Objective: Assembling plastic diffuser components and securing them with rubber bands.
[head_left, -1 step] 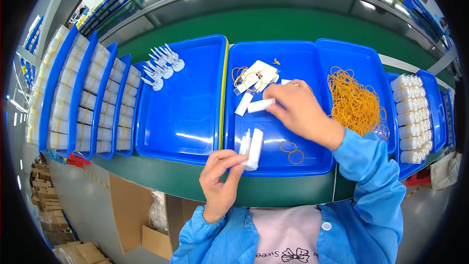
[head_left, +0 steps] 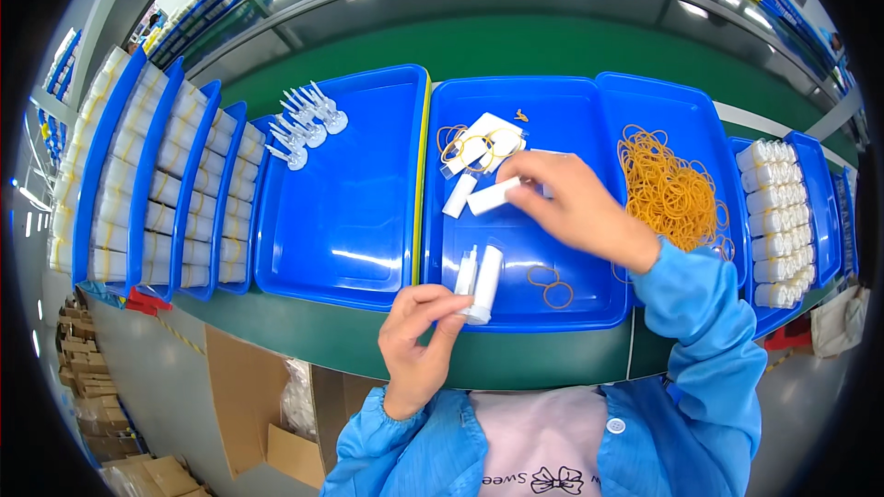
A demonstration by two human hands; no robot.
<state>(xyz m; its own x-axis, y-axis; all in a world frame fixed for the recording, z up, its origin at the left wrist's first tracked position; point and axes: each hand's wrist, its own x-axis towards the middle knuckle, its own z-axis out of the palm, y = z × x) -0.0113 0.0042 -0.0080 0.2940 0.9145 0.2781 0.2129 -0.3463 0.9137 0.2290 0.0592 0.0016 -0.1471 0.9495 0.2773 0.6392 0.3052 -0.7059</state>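
Note:
My left hand [head_left: 416, 336] is closed on a clear plastic pronged base [head_left: 480, 316] above the front edge of the middle blue tray [head_left: 589, 308]. A white tube [head_left: 491, 267] stands on that base, with a narrower white piece [head_left: 466, 271] beside it. Farther back, my right hand [head_left: 573, 200] pinches the right end of another white tube [head_left: 493, 196], which lies aslant. One more short white tube [head_left: 459, 195] rests just left of it. Behind are white pieces [head_left: 472, 134] with rubber bands [head_left: 474, 151] over them, partly hidden by my right hand.
Several clear pronged bases [head_left: 308, 120] stand in the left blue tray [head_left: 336, 276]. A heap of orange rubber bands [head_left: 669, 191] fills part of the right tray. Two loose bands [head_left: 551, 287] lie in the middle tray. Racks of banded white rolls [head_left: 175, 175] flank the left; more rolls [head_left: 776, 221] are right.
My right hand has drawn slightly right and toward me, and the white tube at its fingertips has tilted. My left hand and the pronged base have shifted only a little.

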